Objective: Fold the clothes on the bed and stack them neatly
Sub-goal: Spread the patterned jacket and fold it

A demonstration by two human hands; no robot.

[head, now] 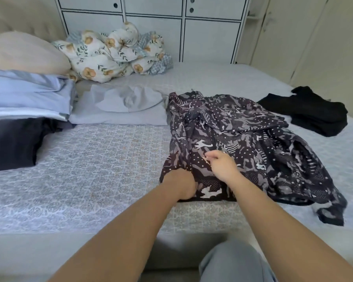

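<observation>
Five garments [243, 139], two pillows [25, 51], two hands [181, 184].

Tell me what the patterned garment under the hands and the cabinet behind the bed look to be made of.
Patterned garment: thin, soft woven fabric with a matte finish, judging by its limp folds and fine creases; the fibre cannot be told. Cabinet: rigid, smooth white panels with dark edging and round finger holes, probably painted or laminated board, though metal is possible.

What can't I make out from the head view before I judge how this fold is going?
- Left hand: fingers tucked into the patterned garment, so its grip is hidden.
- Right hand: fingertips blurred; pinching or only touching is unclear.
- Dark folded cloth and light blue stack: cut off by the left edge.
- Black garment: too dark to tell folded from bunched.
</observation>
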